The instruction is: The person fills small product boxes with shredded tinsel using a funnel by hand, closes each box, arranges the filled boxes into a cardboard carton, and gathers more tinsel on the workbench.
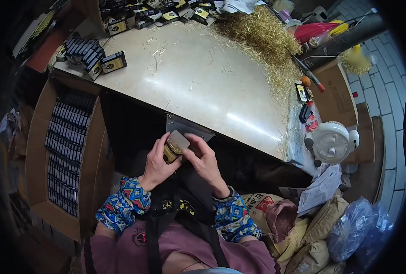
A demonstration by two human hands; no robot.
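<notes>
Just off the table's near edge, my left hand (156, 165) is closed around a small yellow-and-black cardboard box (169, 155). Its grey end flap (179, 139) stands up, and thin gold wire pieces (173, 148) show at the opening. My right hand (205, 165) pinches the side of the same box by the flap, with thumb and forefinger against it. Below the table edge, close beyond both hands, is a grey metal tray (197, 131). What lies under my fingers is hidden.
On the table (189, 77) lie a heap of gold wire pieces (262, 32), scattered pieces, and stacked small boxes (86, 55). A carton (100, 160) packed with boxes stands left. A white fan (331, 142) stands right, above sacks (278, 219) and blue plastic bags (351, 228).
</notes>
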